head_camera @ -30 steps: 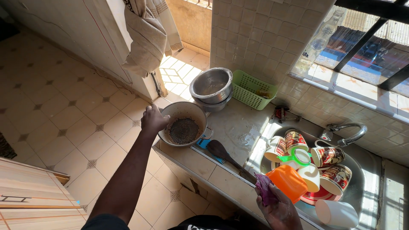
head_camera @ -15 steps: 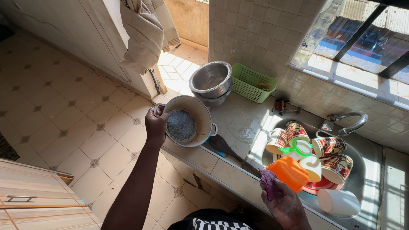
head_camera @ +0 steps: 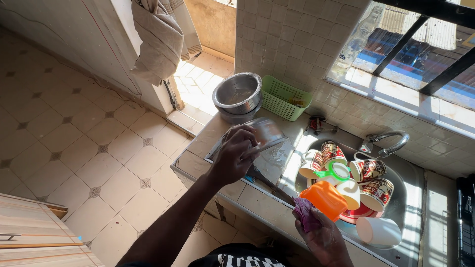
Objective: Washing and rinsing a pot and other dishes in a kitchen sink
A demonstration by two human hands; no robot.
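Head view looks down on a tiled counter (head_camera: 198, 148) with a sink (head_camera: 410, 207) at its right end. Left hand (head_camera: 237, 155) is closed around the rim of a steel pan (head_camera: 264, 136), holding it tilted on its side just above the counter, so that mostly its edge and part of its inner wall show. Right hand (head_camera: 321, 237) grips an orange cup (head_camera: 324, 199) together with a purple cloth (head_camera: 304, 215), fingers wrapped tight, at the near edge of the sink. Several patterned mugs (head_camera: 368, 170) crowd the sink, along with a green ring-shaped piece (head_camera: 336, 173) and a white cup (head_camera: 378, 231) lying near the front. A tap (head_camera: 391, 141) curves over the basin from the back. Behind the pan, stacked steel bowls (head_camera: 237, 96) stand beside a green basket (head_camera: 282, 98) against the tiled wall. A dark-handled utensil (head_camera: 269, 183) lies on the counter between the two hands. Cloths (head_camera: 161, 34) hang at upper left over the patterned floor (head_camera: 74, 138).
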